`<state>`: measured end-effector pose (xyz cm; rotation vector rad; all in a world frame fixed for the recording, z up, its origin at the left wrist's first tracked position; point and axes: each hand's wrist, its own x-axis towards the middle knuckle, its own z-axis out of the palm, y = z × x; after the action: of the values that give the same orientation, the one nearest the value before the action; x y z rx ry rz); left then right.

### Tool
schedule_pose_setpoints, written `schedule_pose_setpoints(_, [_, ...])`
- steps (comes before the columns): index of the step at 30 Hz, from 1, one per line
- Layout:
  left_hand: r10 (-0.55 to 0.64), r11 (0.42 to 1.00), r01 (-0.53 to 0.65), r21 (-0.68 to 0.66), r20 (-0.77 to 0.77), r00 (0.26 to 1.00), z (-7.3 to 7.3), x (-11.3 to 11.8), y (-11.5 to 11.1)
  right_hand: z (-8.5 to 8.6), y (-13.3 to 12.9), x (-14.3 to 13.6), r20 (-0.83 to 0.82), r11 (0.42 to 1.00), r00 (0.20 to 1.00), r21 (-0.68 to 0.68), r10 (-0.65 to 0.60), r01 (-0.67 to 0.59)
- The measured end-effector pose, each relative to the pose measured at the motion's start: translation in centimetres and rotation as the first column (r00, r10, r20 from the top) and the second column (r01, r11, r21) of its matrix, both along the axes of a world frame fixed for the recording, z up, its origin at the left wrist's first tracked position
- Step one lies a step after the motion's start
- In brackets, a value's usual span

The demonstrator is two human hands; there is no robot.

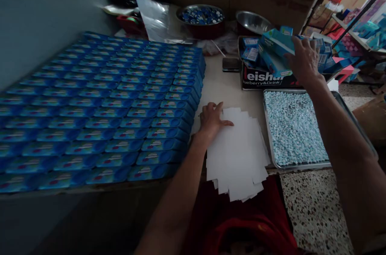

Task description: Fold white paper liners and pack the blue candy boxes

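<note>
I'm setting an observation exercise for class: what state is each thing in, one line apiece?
Blue boxes, packed in rows
White sheets, stacked unevenly
Tray, filled with small pale pieces
Red bowl, holding blue and white pieces
Shiny bowl, contents unclear
Carton, open, heaped with small boxes
Left hand, spread at the sheets
Right hand, at the carton, grip unclear

My left hand (212, 120) and right hand (306, 60) are bare, and so are both forearms (339, 134). I wear a deep red garment (276, 210) that turns nearly black in the shade. Across it curves a rounded, brighter red band (238, 223), a neckline or a fold; I cannot tell which. A small yellowish mark (261, 228) shows on the cloth, too blurred to read.
</note>
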<state>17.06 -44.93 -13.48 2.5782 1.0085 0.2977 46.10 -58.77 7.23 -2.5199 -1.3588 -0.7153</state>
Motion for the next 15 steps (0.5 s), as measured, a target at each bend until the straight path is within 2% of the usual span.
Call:
schedule_pose_setpoints(2, [-0.066,0.996,0.059,-0.068,-0.106,0.992,0.1,1.0,0.9,-2.1,0.0,-1.5,0.009,0.990,0.992,0.055,0.126,-0.126])
schedule_pose_setpoints(3, [-0.088,0.994,0.077,-0.083,-0.130,0.988,0.1,1.2,1.1,-3.6,-0.4,-2.8,-0.015,0.978,0.978,0.039,0.207,-0.206])
schedule_pose_setpoints(5, [-0.084,0.995,0.078,-0.060,-0.106,0.991,0.0,1.2,1.0,-6.8,-1.6,-6.0,-0.109,0.936,0.934,-0.056,0.340,-0.347])
schedule_pose_setpoints(6, [-0.067,0.997,0.066,-0.028,-0.061,0.996,-0.1,1.0,0.9,-8.4,-2.3,-7.5,-0.166,0.917,0.917,-0.109,0.363,-0.383])
schedule_pose_setpoints(8, [-0.050,0.998,0.048,0.029,0.076,0.996,-0.5,0.7,0.4,-11.1,-3.4,-9.9,-0.265,0.903,0.901,-0.168,0.344,-0.395])
schedule_pose_setpoints(11, [-0.045,0.998,0.057,-0.031,0.305,0.951,-0.6,0.3,-0.2,-14.2,-4.4,-11.4,-0.384,0.921,0.868,-0.099,0.314,-0.377])
schedule_pose_setpoints(13, [0.008,0.990,0.053,-0.132,0.429,0.903,0.2,-0.1,-0.5,-15.5,-4.7,-11.6,-0.491,0.938,0.817,-0.002,0.302,-0.348])
schedule_pose_setpoints(15, [0.098,0.979,0.016,-0.203,0.540,0.836,1.8,-0.5,-0.7,-16.2,-4.9,-11.6,-0.626,0.961,0.739,0.068,0.251,-0.268])
